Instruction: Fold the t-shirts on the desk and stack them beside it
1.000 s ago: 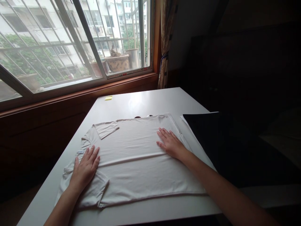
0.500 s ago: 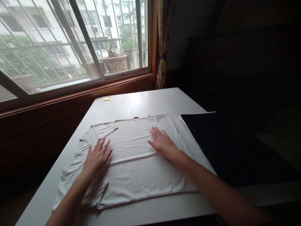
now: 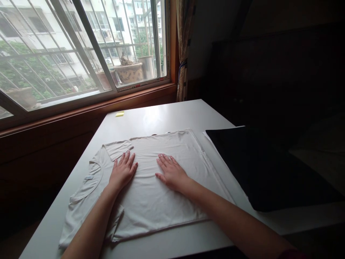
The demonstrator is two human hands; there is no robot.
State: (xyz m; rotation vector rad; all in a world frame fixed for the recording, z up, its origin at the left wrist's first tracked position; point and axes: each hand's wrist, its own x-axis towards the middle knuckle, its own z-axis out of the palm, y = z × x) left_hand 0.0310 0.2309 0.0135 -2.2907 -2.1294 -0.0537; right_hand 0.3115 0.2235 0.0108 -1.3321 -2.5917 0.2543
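A white short-sleeved T-shirt (image 3: 151, 201) lies spread flat, its neckline to the left and its hem to the right. Light wrinkles cross its body, and a small label shows inside the collar. My left hand (image 3: 122, 172) rests palm down near the far sleeve and upper chest, fingers extended. On the middle of the shirt lies my right hand (image 3: 171, 172), also flat with its fingers stretched out. Neither hand grips the cloth. The near sleeve is partly hidden behind my left forearm.
The shirt is on a white table (image 3: 178, 113). A black sheet-like item (image 3: 258, 169) covers the table's right side, over something white. A yellow note (image 3: 120, 113) sits at the far left corner. Small dark objects peek out behind the shirt. Beyond are a barred window (image 3: 129, 46) and a tied curtain (image 3: 183, 54).
My left hand has slid right across the shirt, and my right hand has slid left and slightly nearer. The hands are closer together, and the fold line across the shirt's middle has smoothed.
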